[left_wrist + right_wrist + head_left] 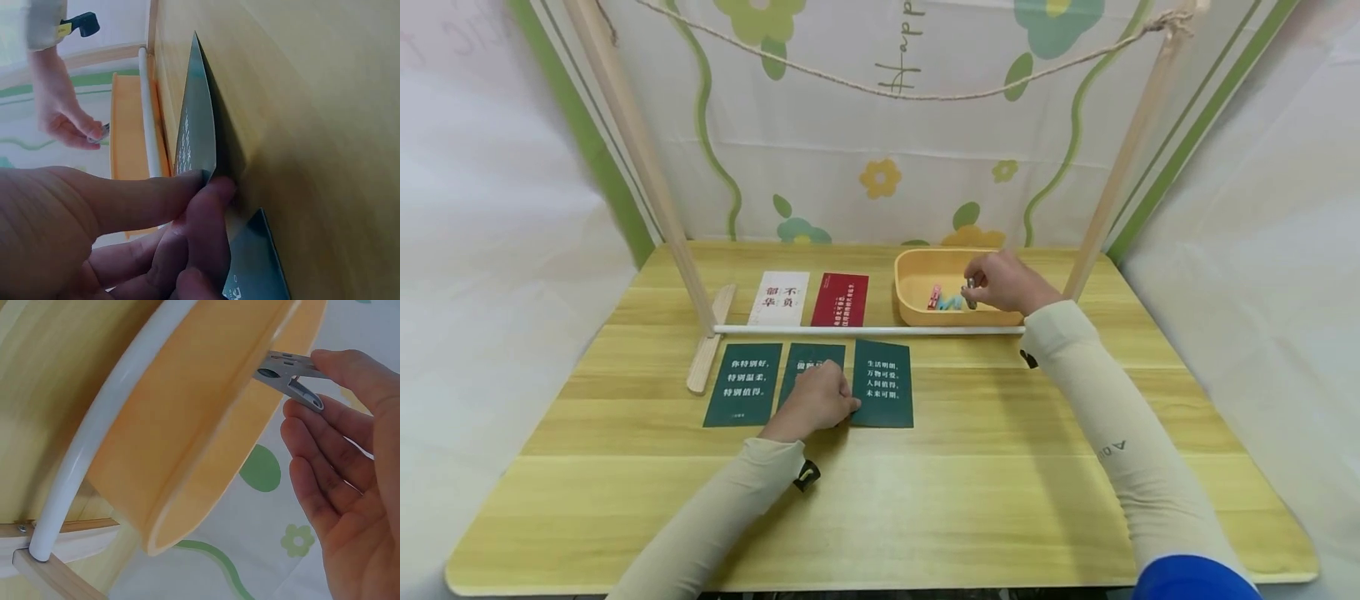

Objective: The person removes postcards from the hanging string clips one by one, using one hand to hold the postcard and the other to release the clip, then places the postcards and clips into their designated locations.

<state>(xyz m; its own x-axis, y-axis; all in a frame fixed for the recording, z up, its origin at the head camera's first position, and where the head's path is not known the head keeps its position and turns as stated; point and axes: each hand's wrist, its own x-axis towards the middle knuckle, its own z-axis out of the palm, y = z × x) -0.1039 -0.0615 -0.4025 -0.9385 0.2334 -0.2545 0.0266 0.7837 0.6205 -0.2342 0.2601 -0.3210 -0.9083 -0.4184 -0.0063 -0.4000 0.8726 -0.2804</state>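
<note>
In the head view my left hand (817, 402) is at the left edge of the rightmost green card (883, 383). The left wrist view shows thumb and fingers pinching that card (199, 119), one side of it lifted off the table. Over the yellow basket (917, 315), my right hand (1006, 282) holds a grey clothespin (290, 375) between thumb and fingers. Its tip overlaps the basket's rim in the right wrist view. Several small coloured clothespins (949, 302) lie inside the basket. My left hand partly covers the middle green card (786, 385).
Another green card (742, 385) lies at left. Behind the white rod (850, 331) lie a white card (780, 300) and a red card (841, 298). Wooden posts (647, 158) stand on both sides, with a slack twine rope (850, 83) strung between them above the table.
</note>
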